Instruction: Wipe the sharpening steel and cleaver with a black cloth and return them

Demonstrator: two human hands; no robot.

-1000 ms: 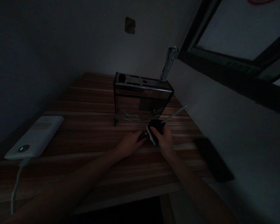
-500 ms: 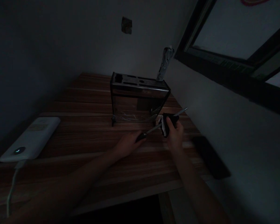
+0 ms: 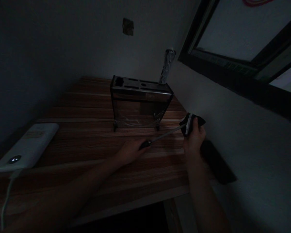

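Note:
My left hand point(image 3: 129, 152) is closed around the black handle of a sharpening steel point(image 3: 168, 132), a thin grey rod that points up and to the right. My right hand point(image 3: 195, 139) pinches a black cloth point(image 3: 184, 129) with a whitish edge around the rod's far end, so the tip is hidden. Just behind the rod stands a knife block point(image 3: 142, 95) with a shiny slotted top and a see-through front. A handle wrapped in clear plastic point(image 3: 167, 66) sticks up from the block's right end.
A white power bank point(image 3: 26, 147) with a plugged-in cable point(image 3: 6, 204) lies at the left of the wood-grain table point(image 3: 87, 139). Beside my right forearm is a dark flat object point(image 3: 217, 161). Walls close in behind and at the right, below a dark window frame point(image 3: 223, 77).
My right hand has slid the cloth along the rod, away from the handle, covering the tip that showed before. My left hand keeps its hold on the handle. The view has shifted slightly.

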